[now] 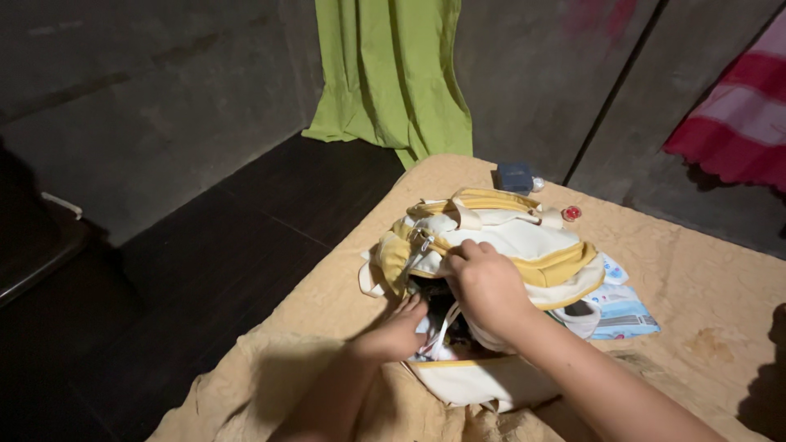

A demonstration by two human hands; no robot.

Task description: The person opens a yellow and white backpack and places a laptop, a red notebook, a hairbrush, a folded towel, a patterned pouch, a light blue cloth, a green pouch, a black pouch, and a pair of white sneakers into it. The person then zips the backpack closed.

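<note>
step: working at open mouth of white-yellow backpack (pixel 508 245) on tan bedspread (pixel 704 295) | left hand (pixel 399 331) fingers inside opening, grip hidden, cannot tell | right hand (pixel 485 282) closed on upper flap, holding it back | next likely needs flap kept lifted, contents unclear

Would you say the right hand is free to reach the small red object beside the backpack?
Probably not at once: the right hand is gripping the backpack fabric. Once released, nothing blocks the red object beyond it.
</note>
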